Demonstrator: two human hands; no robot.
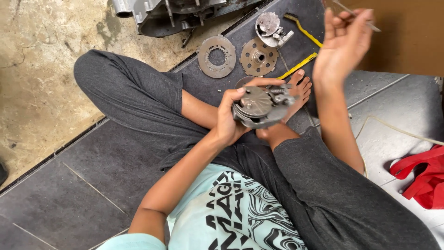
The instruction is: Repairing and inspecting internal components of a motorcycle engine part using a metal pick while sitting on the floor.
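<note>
I sit cross-legged on dark floor tiles. My left hand (pixel 230 118) grips a round grey metal clutch-like assembly (pixel 261 106) over my lap, thumb on its top face. My right hand (pixel 343 39) is raised high to the right, fingers pinched on a thin metal rod-like tool (pixel 375 26) that sticks out past them. The right hand is well apart from the assembly.
On the floor ahead lie a toothed metal ring plate (pixel 216 56), a round drilled disc (pixel 258 56), a smaller metal part (pixel 270 28) and a yellow-handled brush (pixel 303 30). An engine casing (pixel 171 14) sits at the top. Red cloth (pixel 423 178) lies right.
</note>
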